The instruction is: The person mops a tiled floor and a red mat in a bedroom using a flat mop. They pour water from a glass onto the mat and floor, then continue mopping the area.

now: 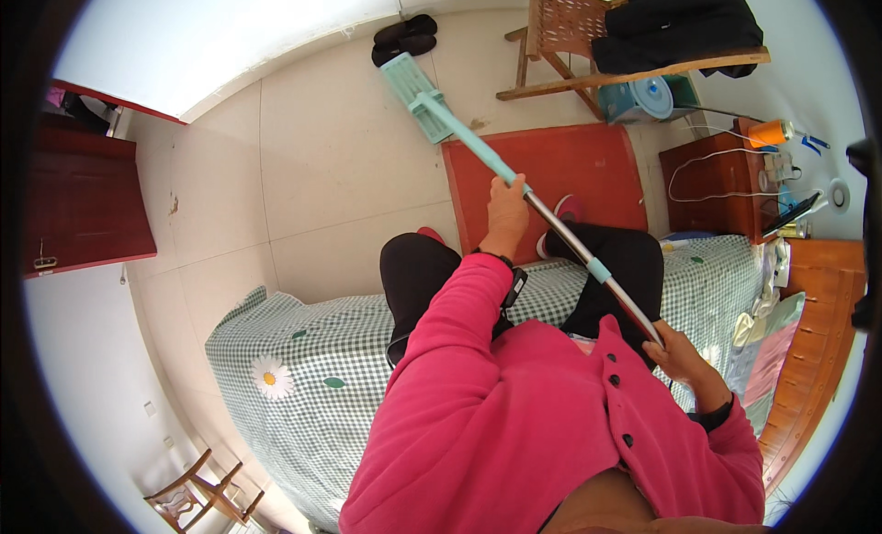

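A flat mop (pixel 476 144) slants across the view, with a light-green head and a silver-and-green pole. My left hand (pixel 507 208) is closed round the pole below its green upper section. Lower down, my right hand (pixel 678 352) grips the pole near its end. The flat mop head (pixel 415 98) is over the tiled floor, its far end right beside a pair of dark slippers (pixel 405 40). Its near end is close to the corner of a red mat (pixel 588 157).
I sit on a bed with a green checked cover (pixel 322 350). A wooden folding chair (pixel 560 38) holds a black garment (pixel 680 24), with a blue bucket (pixel 650 98) below. A red-brown cabinet (pixel 707 180) stands right, and a red door (pixel 87 199) left.
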A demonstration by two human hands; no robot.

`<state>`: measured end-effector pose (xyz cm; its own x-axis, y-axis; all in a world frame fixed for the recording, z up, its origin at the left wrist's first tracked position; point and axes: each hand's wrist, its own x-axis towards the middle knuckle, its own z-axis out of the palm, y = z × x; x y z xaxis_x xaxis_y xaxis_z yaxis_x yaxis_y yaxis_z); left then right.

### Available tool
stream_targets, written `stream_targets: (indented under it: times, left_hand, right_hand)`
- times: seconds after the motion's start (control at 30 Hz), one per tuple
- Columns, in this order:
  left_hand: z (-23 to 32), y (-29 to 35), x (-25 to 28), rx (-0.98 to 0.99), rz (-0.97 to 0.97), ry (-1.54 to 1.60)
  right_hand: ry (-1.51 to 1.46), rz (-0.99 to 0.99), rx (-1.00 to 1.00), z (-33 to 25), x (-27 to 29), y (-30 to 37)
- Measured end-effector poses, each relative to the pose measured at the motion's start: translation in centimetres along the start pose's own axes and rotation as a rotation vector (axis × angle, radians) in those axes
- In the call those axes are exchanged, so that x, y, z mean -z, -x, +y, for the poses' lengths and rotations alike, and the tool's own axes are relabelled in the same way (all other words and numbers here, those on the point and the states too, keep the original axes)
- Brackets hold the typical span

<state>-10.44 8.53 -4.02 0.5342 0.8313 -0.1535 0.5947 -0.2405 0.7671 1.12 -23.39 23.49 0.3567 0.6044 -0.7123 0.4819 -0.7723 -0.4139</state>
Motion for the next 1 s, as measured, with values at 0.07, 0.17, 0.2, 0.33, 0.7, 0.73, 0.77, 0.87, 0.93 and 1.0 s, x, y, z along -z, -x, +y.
stream_targets:
  times: [0.07, 0.17, 0.2, 0.33, 0.7, 0.73, 0.77, 0.87, 0.93, 1.0]
  left_hand:
    - [1.0, -0.9, 0.2, -0.211, 0.072, -0.267]
    - [1.6, -0.7, -0.2, -0.487, -0.161, -0.379]
    - [1.8, -0.2, -0.5, -0.507, -0.299, -0.34]
    - [1.4, 0.4, 0.0, -0.481, -0.474, -0.395]
    - [-9.2, -1.6, 9.2, -0.135, -0.69, -0.668]
    - [-11.1, -1.8, 10.3, -0.08, -0.671, -0.718]
    - [-12.6, -2.1, 11.5, -0.023, -0.647, -0.771]
    - [-14.5, -3.0, 14.4, 0.104, -0.562, -0.779]
    - [-13.5, -3.0, 15.1, 0.055, -0.507, -0.808]
    - [-10.9, -2.8, 14.1, -0.004, -0.439, -0.756]
  right_hand:
    - [-0.089, -0.071, -0.136, -0.9, 0.4, -1.1]
    - [-0.129, -0.163, -0.229, -2.4, 0.8, -2.7]
    - [-0.08, -0.178, -0.194, -3.0, 0.9, -3.2]
    - [-0.092, -0.249, -0.233, -5.6, 1.0, -3.7]
    - [0.136, -0.506, -0.026, -14.1, -0.6, -11.5]
    - [0.155, -0.511, 0.091, -14.7, -1.6, -13.0]
    - [0.2, -0.516, 0.179, -15.2, -2.8, -14.5]
    - [0.102, -0.494, 0.279, -15.6, -4.9, -17.0]
    - [0.077, -0.482, 0.278, -14.6, -4.7, -17.3]
    - [0.043, -0.431, 0.282, -12.5, -3.1, -16.3]
